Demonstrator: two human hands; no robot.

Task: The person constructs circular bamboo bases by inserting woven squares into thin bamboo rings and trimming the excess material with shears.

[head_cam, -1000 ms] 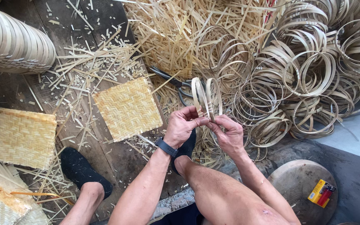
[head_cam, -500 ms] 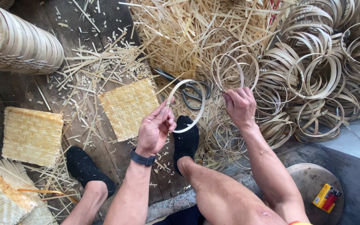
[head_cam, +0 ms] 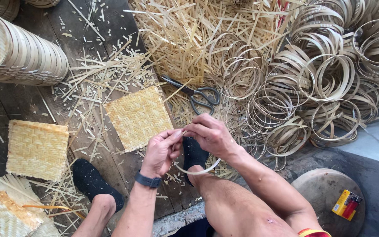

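Dark wooden floorboards [head_cam: 88, 26] lie under me, littered with bamboo splinters, a pile of bamboo rings [head_cam: 330, 83] to my right. My left hand [head_cam: 161, 151] and right hand [head_cam: 211, 134] meet above my shoe, fingertips pinched on one thin bamboo ring [head_cam: 198, 170] that loops down below them. Scissors [head_cam: 196, 94] and a square woven mat [head_cam: 139, 117] lie just beyond

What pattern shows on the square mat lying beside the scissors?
A pale yellow herringbone weave on the square woven bamboo mat, clearest in the head view.
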